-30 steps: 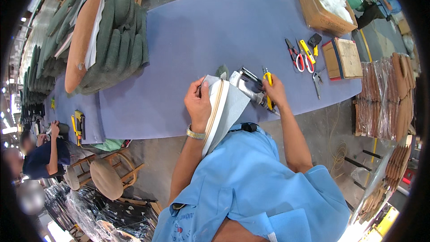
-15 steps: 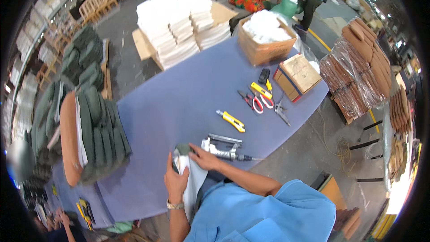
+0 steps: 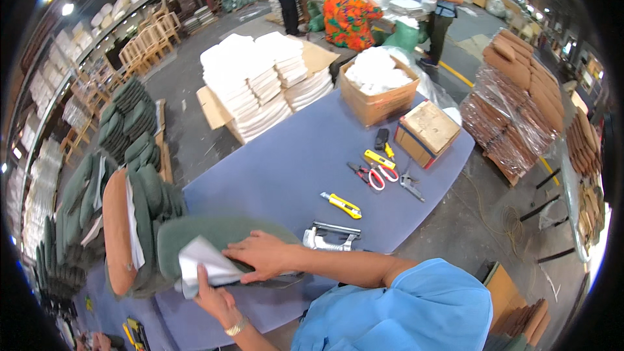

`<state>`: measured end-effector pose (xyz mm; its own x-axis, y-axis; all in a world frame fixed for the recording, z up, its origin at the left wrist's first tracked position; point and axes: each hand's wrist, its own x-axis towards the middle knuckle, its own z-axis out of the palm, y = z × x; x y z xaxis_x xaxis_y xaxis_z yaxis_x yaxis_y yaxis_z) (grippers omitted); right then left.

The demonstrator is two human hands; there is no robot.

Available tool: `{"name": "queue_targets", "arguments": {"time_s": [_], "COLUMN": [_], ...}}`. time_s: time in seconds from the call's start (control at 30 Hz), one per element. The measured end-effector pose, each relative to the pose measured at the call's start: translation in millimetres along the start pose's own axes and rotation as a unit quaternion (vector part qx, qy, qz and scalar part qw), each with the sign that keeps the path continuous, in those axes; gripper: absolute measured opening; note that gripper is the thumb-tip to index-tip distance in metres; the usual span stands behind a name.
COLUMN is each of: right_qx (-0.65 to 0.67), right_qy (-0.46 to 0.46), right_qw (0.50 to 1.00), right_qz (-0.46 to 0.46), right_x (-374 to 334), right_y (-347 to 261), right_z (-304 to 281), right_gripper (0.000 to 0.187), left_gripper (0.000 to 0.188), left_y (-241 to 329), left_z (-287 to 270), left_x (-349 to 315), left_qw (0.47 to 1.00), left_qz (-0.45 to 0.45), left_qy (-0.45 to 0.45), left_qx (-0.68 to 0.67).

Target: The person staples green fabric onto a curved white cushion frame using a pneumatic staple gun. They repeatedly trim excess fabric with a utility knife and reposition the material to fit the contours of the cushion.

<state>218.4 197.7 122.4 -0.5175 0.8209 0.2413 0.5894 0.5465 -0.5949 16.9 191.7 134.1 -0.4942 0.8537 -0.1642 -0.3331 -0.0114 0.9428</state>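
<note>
A dark green padded cushion (image 3: 188,237) lies across the left part of the table, near the front edge. A white sheet (image 3: 203,259) is folded up over it, its underside hidden. My left hand (image 3: 218,300), wearing a wristwatch, grips the near edge of this sheet with the thumb on top. Across the cushion my right hand (image 3: 263,255) lies with its fingers spread, touching the green cover and the sheet's right edge. Beyond my right forearm is a silver staple gun (image 3: 325,239), partly hidden by the arm.
A yellow utility knife (image 3: 342,205), red-handled scissors (image 3: 377,179) and pliers (image 3: 357,170) lie on the blue table (image 3: 260,175). Two cardboard boxes (image 3: 374,101) stand at its far end. Green cushions (image 3: 153,198) and a brown one (image 3: 118,234) are stacked left. People work beyond.
The green cushion, earlier held on edge close to my body, now lies flatter and further left. Both hands moved left with it; the right went from pinching its top to resting spread.
</note>
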Motion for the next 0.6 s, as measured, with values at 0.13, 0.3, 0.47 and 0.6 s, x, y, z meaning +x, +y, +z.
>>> {"name": "queue_targets", "arguments": {"time_s": [0.13, 0.3, 0.47, 0.6], "right_qx": [-0.001, -0.041, 0.036, 0.021], "right_qy": [-0.128, -0.078, -0.020, -0.123], "right_qw": [0.990, 0.995, 0.997, 0.988], "right_qz": [0.053, -0.045, -0.063, -0.091], "right_x": [1, 9, 36, 62], "right_y": [9, 39, 34, 19], "right_z": [42, 133, 134, 113], "right_gripper": [0.076, 0.044, 0.037, 0.038], "left_gripper": [0.044, 0.089, 0.065, 0.065], "left_y": [-54, -146, -77, -87], "left_z": [-74, -222, -189, -225], "left_x": [14, 25, -72, -56], "left_qw": [0.990, 0.956, 0.942, 0.992], "left_qz": [-0.056, 0.018, -0.239, -0.068], "left_qy": [0.094, -0.149, 0.123, 0.054], "left_qx": [-0.088, 0.250, -0.201, 0.087]}}
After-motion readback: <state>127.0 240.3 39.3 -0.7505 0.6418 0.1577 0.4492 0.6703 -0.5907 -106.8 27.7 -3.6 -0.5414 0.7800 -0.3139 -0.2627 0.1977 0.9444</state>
